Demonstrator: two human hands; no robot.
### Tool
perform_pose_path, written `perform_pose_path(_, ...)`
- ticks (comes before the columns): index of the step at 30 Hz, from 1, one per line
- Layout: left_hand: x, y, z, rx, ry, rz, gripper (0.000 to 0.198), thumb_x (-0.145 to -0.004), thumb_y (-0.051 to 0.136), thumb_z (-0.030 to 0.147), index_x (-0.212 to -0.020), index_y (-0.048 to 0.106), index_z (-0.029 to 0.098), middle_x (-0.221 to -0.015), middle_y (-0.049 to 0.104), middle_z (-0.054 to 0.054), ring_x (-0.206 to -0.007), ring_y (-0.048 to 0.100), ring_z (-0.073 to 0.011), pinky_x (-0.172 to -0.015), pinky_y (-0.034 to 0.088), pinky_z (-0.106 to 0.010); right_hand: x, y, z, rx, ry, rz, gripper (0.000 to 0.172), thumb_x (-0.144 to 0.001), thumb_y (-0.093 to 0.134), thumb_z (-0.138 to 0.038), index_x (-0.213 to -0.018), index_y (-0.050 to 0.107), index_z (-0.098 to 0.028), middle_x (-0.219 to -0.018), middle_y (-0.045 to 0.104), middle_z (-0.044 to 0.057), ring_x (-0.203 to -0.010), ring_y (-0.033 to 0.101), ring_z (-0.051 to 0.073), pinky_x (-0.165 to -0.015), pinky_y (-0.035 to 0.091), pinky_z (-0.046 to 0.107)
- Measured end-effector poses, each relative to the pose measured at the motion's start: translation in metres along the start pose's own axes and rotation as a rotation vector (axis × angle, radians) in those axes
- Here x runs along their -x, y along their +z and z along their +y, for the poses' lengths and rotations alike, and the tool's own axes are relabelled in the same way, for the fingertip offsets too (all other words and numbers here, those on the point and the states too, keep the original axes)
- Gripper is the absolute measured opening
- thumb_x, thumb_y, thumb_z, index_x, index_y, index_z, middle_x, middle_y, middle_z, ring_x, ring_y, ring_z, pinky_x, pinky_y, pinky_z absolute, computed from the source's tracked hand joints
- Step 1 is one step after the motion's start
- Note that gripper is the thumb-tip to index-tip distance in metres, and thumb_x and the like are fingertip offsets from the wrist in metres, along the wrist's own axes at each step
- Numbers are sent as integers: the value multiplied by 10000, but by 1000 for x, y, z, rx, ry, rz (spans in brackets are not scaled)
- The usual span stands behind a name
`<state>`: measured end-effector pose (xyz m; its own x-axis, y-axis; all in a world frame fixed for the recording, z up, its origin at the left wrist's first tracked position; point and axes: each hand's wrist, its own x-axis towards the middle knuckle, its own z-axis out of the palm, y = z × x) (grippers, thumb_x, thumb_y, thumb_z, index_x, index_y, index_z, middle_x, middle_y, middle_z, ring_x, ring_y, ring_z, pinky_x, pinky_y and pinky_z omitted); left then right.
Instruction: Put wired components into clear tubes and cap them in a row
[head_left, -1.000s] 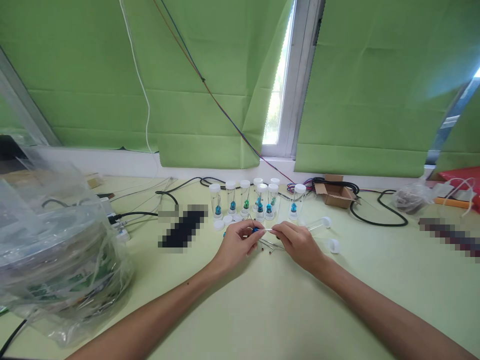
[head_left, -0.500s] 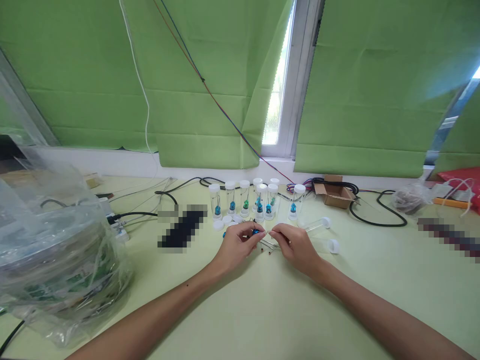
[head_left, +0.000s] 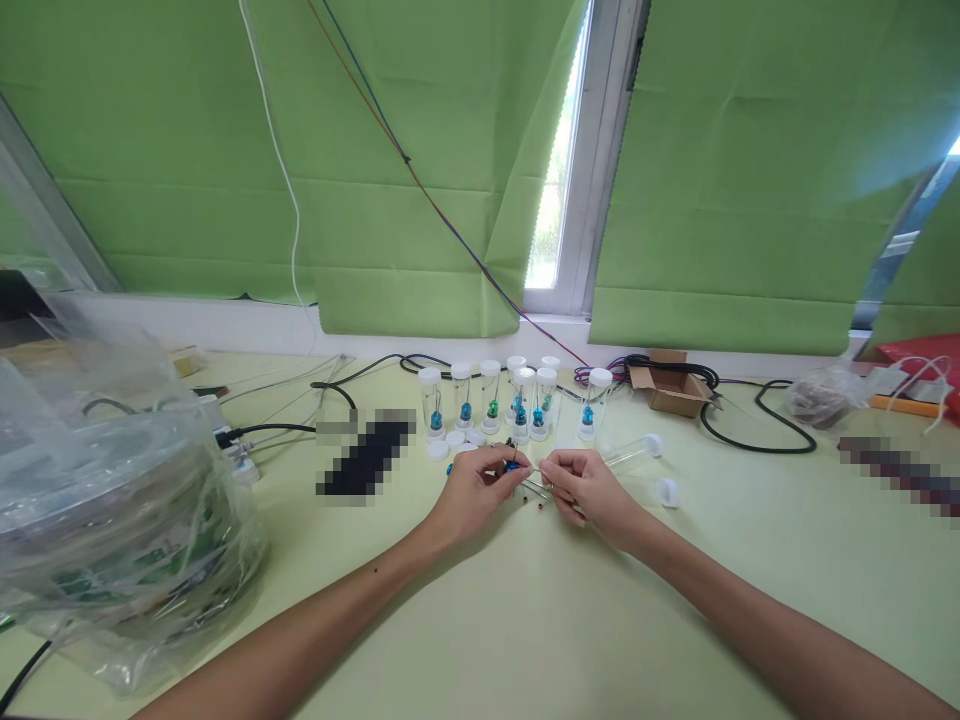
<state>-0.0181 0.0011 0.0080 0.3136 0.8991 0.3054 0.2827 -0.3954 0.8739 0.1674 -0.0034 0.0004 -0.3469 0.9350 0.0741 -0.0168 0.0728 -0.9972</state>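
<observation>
My left hand [head_left: 476,490] pinches a small blue component [head_left: 511,465] with thin wire legs. My right hand [head_left: 589,485] is closed in a pinch just to its right, fingertips on the legs of the same piece. Both hands hover low over the pale green table [head_left: 525,620]. More loose leaded parts [head_left: 534,490] lie under the fingers. Behind the hands stands a row of several clear capped vials [head_left: 517,400], each holding a blue or green component. An open vial [head_left: 634,447] lies on its side to the right, with a white cap [head_left: 667,491] near it.
A large clear plastic bag of goods [head_left: 112,520] fills the left side. Black cables [head_left: 750,420] and a small cardboard box [head_left: 671,385] lie at the back right. Loose white caps [head_left: 454,440] sit by the vials. Green curtains hang behind.
My right hand has drawn in closer to my left hand, closing the gap, and its fingers have curled tighter. The left hand has barely moved.
</observation>
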Motion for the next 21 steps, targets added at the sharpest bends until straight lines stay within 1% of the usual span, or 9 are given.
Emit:
perform_pose_path(4, 0, 0, -1, -10, 11, 1, 236, -830, 612, 402, -860, 716, 192, -690, 614, 2, -516, 451, -100, -482, 355, -222, 1, 0, -2, -153, 90, -38, 367, -805, 670, -483, -670, 522, -176, -449, 276, -127, -325, 266, 30, -371, 149, 202)
perform_pose_path(8, -1, 0, -1, -32, 24, 3, 229, -837, 604, 378, -856, 718, 180, -700, 615, -5, -531, 449, -99, -495, 363, -219, 1, 0, -4, -288, 196, -69, 350, -750, 735, -436, -675, 527, -166, -469, 327, -120, -332, 259, 17, -367, 123, 198)
perform_pose_path(10, -1, 0, -1, -40, 40, -6, 220, -843, 601, 360, -860, 717, 174, -720, 616, -11, -555, 461, -102, -510, 371, -218, 1, -1, -5, -327, 226, -87, 346, -721, 762, -415, -671, 530, -163, -470, 338, -118, -334, 265, 16, -361, 120, 196)
perform_pose_path(16, -1, 1, -5, -61, 74, -16, 206, -854, 594, 339, -864, 713, 171, -700, 588, -5, -580, 466, -103, -533, 377, -217, 1, -2, -5, -367, 263, -113, 344, -690, 796, -389, -679, 543, -157, -469, 335, -118, -343, 275, 11, -349, 124, 174)
perform_pose_path(18, -1, 1, -6, -53, 67, -19, 199, -853, 595, 336, -857, 707, 171, -708, 589, -5, -579, 467, -102, -532, 376, -216, 1, -1, -5, -357, 259, -99, 353, -696, 790, -416, -690, 554, -154, -461, 334, -118, -336, 272, 11, -338, 129, 169)
perform_pose_path(21, -2, 1, -5, -27, 37, -20, 199, -853, 594, 346, -836, 691, 173, -679, 564, 8, -542, 436, -90, -502, 352, -212, 0, 2, -3, -335, 211, -52, 389, -738, 745, -487, -682, 548, -157, -453, 333, -117, -323, 285, 15, -325, 158, 167)
